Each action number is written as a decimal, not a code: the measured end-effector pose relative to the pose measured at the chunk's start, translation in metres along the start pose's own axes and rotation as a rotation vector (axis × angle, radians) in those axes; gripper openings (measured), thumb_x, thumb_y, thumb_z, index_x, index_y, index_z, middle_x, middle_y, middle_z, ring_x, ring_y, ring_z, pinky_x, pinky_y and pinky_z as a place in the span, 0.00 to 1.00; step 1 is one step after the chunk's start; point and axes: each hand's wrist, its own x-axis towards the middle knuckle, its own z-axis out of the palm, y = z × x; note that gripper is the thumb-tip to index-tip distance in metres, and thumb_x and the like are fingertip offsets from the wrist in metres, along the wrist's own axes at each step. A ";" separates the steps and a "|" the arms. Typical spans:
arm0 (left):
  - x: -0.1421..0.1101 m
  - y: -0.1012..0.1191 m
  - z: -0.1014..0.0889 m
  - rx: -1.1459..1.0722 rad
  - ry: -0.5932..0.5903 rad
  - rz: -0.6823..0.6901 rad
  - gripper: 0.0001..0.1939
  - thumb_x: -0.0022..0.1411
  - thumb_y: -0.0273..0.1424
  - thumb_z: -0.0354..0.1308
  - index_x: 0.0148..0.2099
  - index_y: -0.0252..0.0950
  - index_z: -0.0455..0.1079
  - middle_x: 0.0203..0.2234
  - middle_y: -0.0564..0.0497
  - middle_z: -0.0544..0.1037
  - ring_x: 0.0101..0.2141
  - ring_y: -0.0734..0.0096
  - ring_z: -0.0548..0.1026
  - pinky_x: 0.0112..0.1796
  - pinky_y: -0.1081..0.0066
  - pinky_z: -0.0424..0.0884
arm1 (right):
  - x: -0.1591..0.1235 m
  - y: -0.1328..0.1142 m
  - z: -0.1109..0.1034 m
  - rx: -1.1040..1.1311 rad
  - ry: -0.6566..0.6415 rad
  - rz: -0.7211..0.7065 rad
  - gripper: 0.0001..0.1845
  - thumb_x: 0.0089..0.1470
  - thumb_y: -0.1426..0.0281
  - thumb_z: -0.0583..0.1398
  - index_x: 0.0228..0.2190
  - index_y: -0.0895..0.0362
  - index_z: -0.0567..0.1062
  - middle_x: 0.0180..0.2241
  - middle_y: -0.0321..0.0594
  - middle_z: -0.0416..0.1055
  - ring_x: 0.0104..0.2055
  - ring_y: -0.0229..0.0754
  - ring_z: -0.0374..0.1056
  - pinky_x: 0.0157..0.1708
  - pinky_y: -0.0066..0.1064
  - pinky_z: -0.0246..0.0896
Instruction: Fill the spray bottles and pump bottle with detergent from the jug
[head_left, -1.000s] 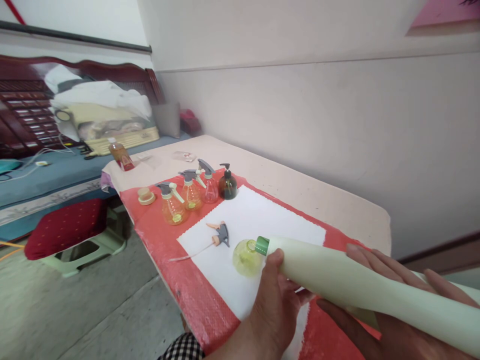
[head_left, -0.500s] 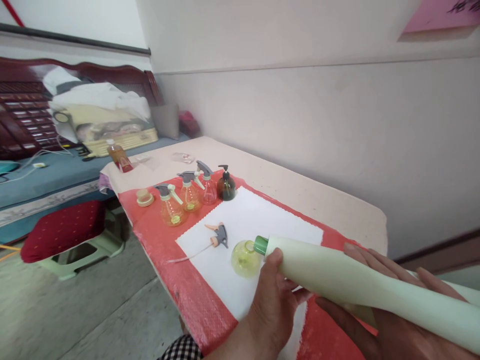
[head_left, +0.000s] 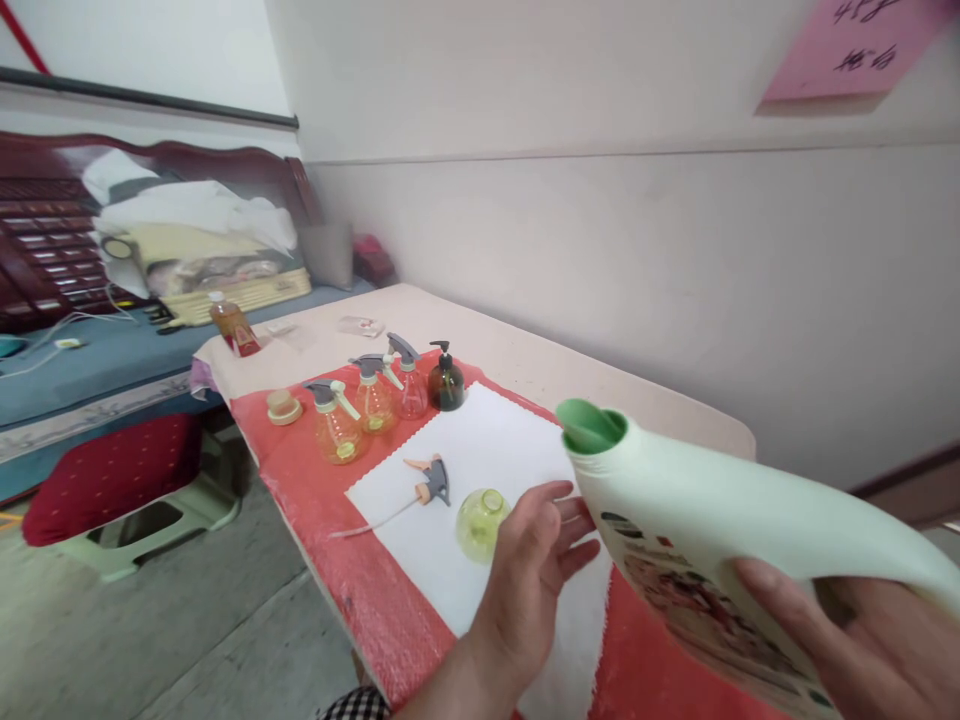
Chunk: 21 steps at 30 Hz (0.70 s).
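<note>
My right hand [head_left: 840,640] grips a large pale green jug [head_left: 720,520] with a green spout, tilted up at the lower right. Open, with its fingers spread, my left hand [head_left: 529,575] hovers just below the jug's neck and holds nothing. A small round yellow-green bottle [head_left: 480,520] without a top stands on the white cloth [head_left: 487,450] right beside my left hand. Its grey and peach spray head [head_left: 431,480] with a thin tube lies on the cloth to the left.
On the red mat [head_left: 315,490] stand three clear spray bottles [head_left: 367,395], a dark pump bottle [head_left: 445,380] and a round cream lid [head_left: 283,406]. An amber bottle [head_left: 229,325] stands at the table's far end. A red-cushioned stool [head_left: 105,480] stands on the floor at left.
My left hand let go of the jug's neck and opened. The jug's spout swung up and right, away from the small yellow-green bottle.
</note>
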 end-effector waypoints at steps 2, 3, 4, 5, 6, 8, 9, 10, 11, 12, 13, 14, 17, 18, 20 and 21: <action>0.003 0.013 -0.007 0.172 0.075 0.091 0.21 0.59 0.43 0.58 0.49 0.34 0.71 0.45 0.38 0.77 0.47 0.53 0.74 0.49 0.57 0.66 | -0.001 0.001 0.004 0.155 -0.032 0.240 0.22 0.46 0.43 0.55 0.31 0.47 0.74 0.33 0.44 0.75 0.35 0.53 0.70 0.31 0.45 0.62; 0.006 0.021 -0.013 0.278 0.135 0.162 0.19 0.58 0.42 0.60 0.46 0.34 0.72 0.43 0.39 0.78 0.44 0.55 0.76 0.47 0.59 0.66 | -0.001 0.001 0.009 0.274 -0.027 0.362 0.23 0.46 0.44 0.56 0.33 0.47 0.74 0.36 0.44 0.75 0.37 0.53 0.70 0.32 0.44 0.63; 0.009 0.031 -0.020 0.388 0.210 0.246 0.16 0.57 0.40 0.61 0.43 0.35 0.73 0.41 0.42 0.78 0.42 0.58 0.76 0.46 0.61 0.67 | -0.002 0.001 0.015 0.398 -0.014 0.464 0.24 0.46 0.45 0.57 0.36 0.48 0.74 0.39 0.44 0.75 0.40 0.53 0.70 0.35 0.44 0.64; 0.013 0.042 -0.029 0.505 0.296 0.328 0.14 0.58 0.40 0.60 0.42 0.36 0.73 0.40 0.44 0.79 0.41 0.60 0.77 0.45 0.63 0.67 | -0.003 0.001 0.023 0.515 0.003 0.546 0.26 0.45 0.45 0.58 0.39 0.49 0.74 0.41 0.44 0.75 0.42 0.53 0.70 0.38 0.45 0.64; 0.017 0.053 -0.039 0.623 0.401 0.418 0.13 0.58 0.40 0.59 0.40 0.37 0.73 0.38 0.46 0.79 0.39 0.62 0.76 0.44 0.65 0.68 | -0.003 0.002 0.032 0.620 0.001 0.607 0.28 0.45 0.45 0.59 0.42 0.50 0.73 0.43 0.45 0.75 0.44 0.54 0.69 0.41 0.46 0.63; 0.026 0.073 -0.061 0.904 0.539 0.494 0.12 0.58 0.40 0.57 0.39 0.38 0.72 0.35 0.48 0.78 0.38 0.63 0.76 0.41 0.67 0.67 | -0.004 0.005 0.053 0.744 -0.024 0.629 0.33 0.46 0.45 0.58 0.48 0.52 0.70 0.47 0.44 0.73 0.49 0.55 0.67 0.48 0.48 0.61; 0.031 0.082 -0.071 1.097 0.562 0.460 0.11 0.60 0.40 0.55 0.39 0.39 0.71 0.34 0.49 0.78 0.37 0.64 0.75 0.41 0.67 0.67 | -0.004 0.007 0.064 0.800 -0.034 0.598 0.34 0.48 0.46 0.57 0.51 0.53 0.68 0.49 0.44 0.72 0.52 0.54 0.65 0.52 0.47 0.58; 0.035 0.088 -0.081 1.323 0.573 0.361 0.10 0.60 0.39 0.54 0.39 0.39 0.71 0.34 0.49 0.78 0.36 0.63 0.75 0.39 0.66 0.66 | -0.004 0.008 0.075 0.839 -0.044 0.566 0.35 0.49 0.47 0.57 0.53 0.54 0.66 0.50 0.45 0.71 0.54 0.53 0.64 0.54 0.45 0.57; 0.038 0.093 -0.089 1.548 0.565 0.223 0.11 0.61 0.38 0.52 0.40 0.39 0.71 0.36 0.48 0.78 0.37 0.62 0.75 0.39 0.66 0.66 | -0.004 0.009 0.084 0.870 -0.053 0.535 0.35 0.50 0.47 0.56 0.54 0.54 0.65 0.51 0.44 0.70 0.55 0.51 0.63 0.55 0.42 0.56; 0.041 0.095 -0.096 1.747 0.546 0.076 0.12 0.61 0.37 0.50 0.43 0.40 0.70 0.39 0.46 0.78 0.39 0.60 0.75 0.38 0.65 0.65 | -0.004 0.009 0.092 0.889 -0.060 0.513 0.35 0.50 0.48 0.56 0.55 0.54 0.64 0.51 0.43 0.70 0.55 0.49 0.63 0.56 0.40 0.56; 0.043 0.095 -0.102 1.892 0.517 -0.057 0.13 0.60 0.36 0.50 0.45 0.40 0.70 0.41 0.44 0.77 0.41 0.57 0.75 0.38 0.64 0.65 | -0.004 0.009 0.098 0.894 -0.066 0.501 0.35 0.50 0.48 0.56 0.55 0.54 0.64 0.51 0.43 0.70 0.55 0.48 0.63 0.55 0.38 0.57; 0.045 0.094 -0.106 1.975 0.492 -0.147 0.14 0.59 0.35 0.51 0.46 0.39 0.69 0.42 0.42 0.77 0.42 0.55 0.74 0.38 0.63 0.64 | -0.005 0.009 0.102 0.888 -0.067 0.499 0.35 0.49 0.48 0.57 0.54 0.53 0.65 0.51 0.42 0.70 0.55 0.48 0.63 0.55 0.38 0.57; 0.048 0.085 -0.115 2.039 0.448 -0.245 0.16 0.53 0.30 0.54 0.46 0.38 0.70 0.43 0.38 0.76 0.43 0.51 0.74 0.39 0.61 0.64 | -0.009 0.008 0.103 0.827 -0.051 0.547 0.33 0.48 0.49 0.58 0.51 0.54 0.68 0.51 0.43 0.69 0.56 0.52 0.60 0.56 0.42 0.55; 0.050 0.082 -0.116 2.048 0.443 -0.258 0.17 0.52 0.29 0.55 0.46 0.37 0.70 0.44 0.38 0.75 0.44 0.51 0.73 0.40 0.61 0.64 | -0.012 0.007 0.101 0.804 -0.044 0.575 0.32 0.48 0.49 0.58 0.51 0.54 0.68 0.51 0.44 0.68 0.57 0.53 0.59 0.57 0.44 0.54; 0.052 0.077 -0.120 2.056 0.449 -0.275 0.19 0.52 0.27 0.54 0.49 0.38 0.68 0.45 0.38 0.75 0.46 0.51 0.73 0.41 0.61 0.63 | -0.018 0.004 0.095 0.790 -0.035 0.611 0.31 0.49 0.50 0.58 0.50 0.53 0.68 0.52 0.44 0.67 0.57 0.55 0.58 0.57 0.48 0.53; 0.053 0.076 -0.121 2.053 0.456 -0.280 0.20 0.52 0.27 0.54 0.50 0.38 0.68 0.45 0.38 0.75 0.46 0.51 0.73 0.42 0.61 0.63 | -0.022 0.001 0.092 0.800 -0.036 0.610 0.31 0.50 0.51 0.57 0.51 0.52 0.68 0.53 0.43 0.66 0.58 0.54 0.58 0.58 0.47 0.52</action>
